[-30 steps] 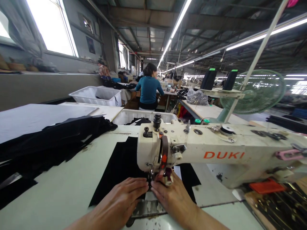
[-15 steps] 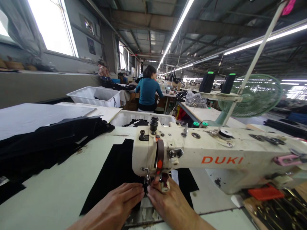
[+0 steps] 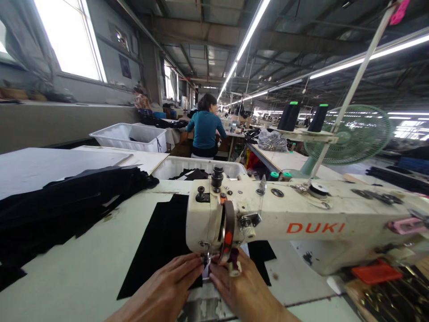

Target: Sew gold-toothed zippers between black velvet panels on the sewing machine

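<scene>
Black fabric (image 3: pixel 157 243) lies flat under the head of a white sewing machine (image 3: pixel 268 214). My left hand (image 3: pixel 170 277) rests on the cloth's near edge, fingers together and pointing at the needle area. On the other side of the needle, my right hand (image 3: pixel 241 281) presses with its fingertips near the presser foot, partly behind the brown lever. A pale strip (image 3: pixel 206 270) shows between the fingertips. Whether either hand pinches the cloth is hidden at the fingertips.
A pile of black fabric (image 3: pixel 67 205) lies at the left. Behind the machine stand a white bin (image 3: pixel 231 169), thread cones (image 3: pixel 290 116) and a green fan (image 3: pixel 351 134). A red tray (image 3: pixel 377 272) is at the right. A person in blue (image 3: pixel 205 129) sits ahead.
The pale strip now shows between my fingertips near the needle. The black cloth's near edge has shifted slightly away from me. The view has moved a little.
</scene>
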`<state>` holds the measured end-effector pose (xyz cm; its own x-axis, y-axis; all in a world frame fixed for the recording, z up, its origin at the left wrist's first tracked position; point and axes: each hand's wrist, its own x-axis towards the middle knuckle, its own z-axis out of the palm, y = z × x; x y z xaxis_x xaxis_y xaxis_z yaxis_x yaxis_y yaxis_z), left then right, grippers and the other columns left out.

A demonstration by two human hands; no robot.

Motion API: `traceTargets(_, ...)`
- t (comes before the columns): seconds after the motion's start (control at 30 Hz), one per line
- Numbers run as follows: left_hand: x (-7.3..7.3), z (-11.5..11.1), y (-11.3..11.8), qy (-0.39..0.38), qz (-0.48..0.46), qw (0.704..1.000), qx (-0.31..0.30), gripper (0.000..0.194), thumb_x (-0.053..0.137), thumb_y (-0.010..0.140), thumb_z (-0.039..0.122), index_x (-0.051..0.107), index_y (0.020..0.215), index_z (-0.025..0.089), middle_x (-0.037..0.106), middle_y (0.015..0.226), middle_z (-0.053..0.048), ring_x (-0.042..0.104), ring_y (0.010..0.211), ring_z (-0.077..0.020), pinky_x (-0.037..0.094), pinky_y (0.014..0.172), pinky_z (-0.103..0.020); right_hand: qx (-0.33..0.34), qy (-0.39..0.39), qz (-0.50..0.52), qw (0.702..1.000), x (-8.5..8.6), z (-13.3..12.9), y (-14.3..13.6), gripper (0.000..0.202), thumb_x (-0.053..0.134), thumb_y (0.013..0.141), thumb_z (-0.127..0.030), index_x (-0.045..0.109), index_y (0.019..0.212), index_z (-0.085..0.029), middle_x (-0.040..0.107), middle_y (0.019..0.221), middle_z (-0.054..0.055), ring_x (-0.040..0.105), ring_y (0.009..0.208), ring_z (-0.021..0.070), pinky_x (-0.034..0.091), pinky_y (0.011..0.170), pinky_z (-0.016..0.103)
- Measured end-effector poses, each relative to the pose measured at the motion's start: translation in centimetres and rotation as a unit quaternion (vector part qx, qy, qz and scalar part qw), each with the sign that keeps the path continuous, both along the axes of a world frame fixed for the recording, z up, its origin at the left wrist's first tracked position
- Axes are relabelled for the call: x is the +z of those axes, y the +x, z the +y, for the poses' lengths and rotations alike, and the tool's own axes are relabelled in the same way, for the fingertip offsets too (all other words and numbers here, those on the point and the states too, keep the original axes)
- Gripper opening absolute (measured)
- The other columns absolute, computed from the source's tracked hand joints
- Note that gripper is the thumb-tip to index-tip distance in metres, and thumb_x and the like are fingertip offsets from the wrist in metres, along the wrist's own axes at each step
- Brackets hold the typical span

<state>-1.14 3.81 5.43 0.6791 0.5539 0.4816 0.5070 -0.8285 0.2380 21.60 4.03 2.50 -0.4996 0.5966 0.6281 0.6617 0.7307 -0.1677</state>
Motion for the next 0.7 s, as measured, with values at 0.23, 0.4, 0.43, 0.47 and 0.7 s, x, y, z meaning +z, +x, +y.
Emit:
traceTargets(0.23, -0.4, -0.2, -0.2, 0.004, 0.001, 1.0, 0.008, 0.054, 0.052, 0.093, 0.012, 0.051, 0.145, 0.029, 0.064, 0.135, -0.002, 0.061, 0.123, -0.0225, 0.046, 0.108, -0.033, -0.005, -0.036, -0.011, 0.999, -0.2, -0.2, 0.4, 0.011, 0.06, 0.093, -0.015, 0.069, 0.091, -0.021, 0.074, 0.1, 0.005, 0.067, 0.097, 0.0252, 0.054, 0.091, 0.04)
traceTargets(0.4, -0.9, -0.1, -0.3, -0.001, -0.004, 1.0, 0.022, 0.056, 0.051, 0.091, 0.011, 0.051, 0.144, 0.028, 0.064, 0.136, -0.002, 0.06, 0.124, -0.0226, 0.047, 0.107, -0.032, -0.002, -0.047, 0.005, 0.999, 0.3, -0.4, 0.4, 0.013, 0.06, 0.094, -0.017, 0.071, 0.09, -0.023, 0.073, 0.094, 0.003, 0.066, 0.094, 0.0238, 0.053, 0.09, 0.04)
traceTargets(0.43, -0.9, -0.1, -0.3, 0.005, -0.004, 1.0, 0.022, 0.055, 0.05, 0.091, 0.01, 0.051, 0.144, 0.027, 0.064, 0.136, -0.003, 0.06, 0.124, -0.0224, 0.047, 0.107, -0.032, -0.004, -0.046, 0.006, 0.999, 0.4, -0.4, 0.4, 0.013, 0.06, 0.094, -0.017, 0.072, 0.092, -0.023, 0.073, 0.094, 0.003, 0.066, 0.093, 0.0239, 0.053, 0.09, 0.04)
traceTargets(0.47, -0.8, -0.2, -0.3, 0.011, -0.003, 1.0, 0.022, 0.055, 0.05, 0.091, 0.01, 0.052, 0.143, 0.027, 0.064, 0.136, -0.002, 0.06, 0.124, -0.0221, 0.047, 0.107, -0.032, -0.006, -0.045, 0.008, 0.999, 0.4, -0.5, 0.4, 0.013, 0.061, 0.094, -0.017, 0.072, 0.094, -0.023, 0.073, 0.093, 0.003, 0.067, 0.093, 0.0239, 0.053, 0.09, 0.04)
traceTargets(0.7, -1.0, -0.3, -0.5, 0.048, 0.018, 0.998, 0.025, 0.049, 0.051, 0.089, 0.01, 0.057, 0.137, 0.019, 0.064, 0.134, -0.006, 0.061, 0.124, -0.0224, 0.047, 0.106, -0.03, -0.013, -0.042, 0.013, 0.999, 0.2, -0.5, 0.4, 0.013, 0.063, 0.092, -0.016, 0.073, 0.097, -0.023, 0.073, 0.094, 0.003, 0.067, 0.094, 0.0241, 0.052, 0.091, 0.039)
